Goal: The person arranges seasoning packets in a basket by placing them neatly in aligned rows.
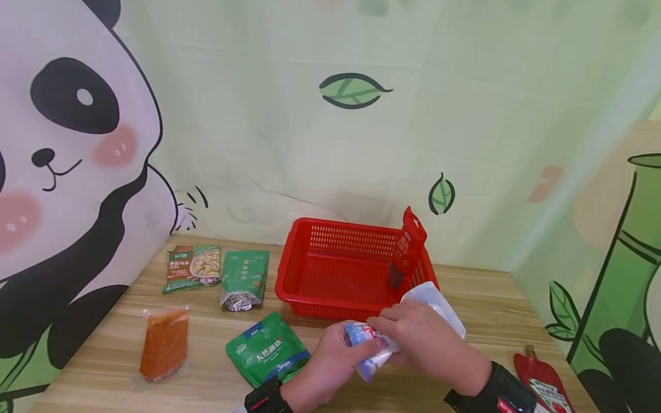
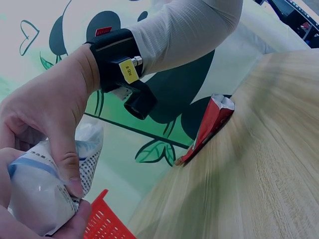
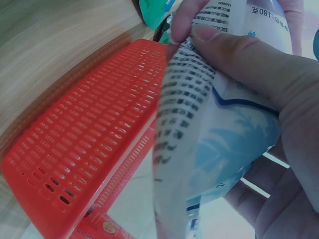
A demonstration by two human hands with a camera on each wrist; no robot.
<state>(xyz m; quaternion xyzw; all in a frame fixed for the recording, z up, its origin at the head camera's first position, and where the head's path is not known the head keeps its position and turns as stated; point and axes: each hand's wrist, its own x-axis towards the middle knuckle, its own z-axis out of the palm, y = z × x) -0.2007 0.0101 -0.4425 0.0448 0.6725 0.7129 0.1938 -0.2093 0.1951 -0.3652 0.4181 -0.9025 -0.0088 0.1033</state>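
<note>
Both hands grip a white-and-blue plastic food packet [image 1: 436, 304] in front of the red basket. My left hand [image 1: 327, 358] holds its near end, thumb on top. My right hand [image 1: 426, 338] pinches it farther along. In the right wrist view, the right thumb and fingers squeeze the printed edge of the packet [image 3: 239, 134], whose dark text and blue pattern show. The left wrist view shows the right hand [image 2: 55, 114] and the packet [image 2: 40, 184] close up, with part of the left hand at the lower left. Its contents are hidden.
The red basket [image 1: 351, 312] holds an upright red pouch [image 1: 408, 246]. To the left lie a green pouch [image 1: 268, 350], a silver-bottomed green packet [image 1: 245, 275], a packet with a food picture [image 1: 191, 268] and a clear bag of orange sauce [image 1: 165, 344]. A red spouted pouch [image 1: 542, 381] lies right.
</note>
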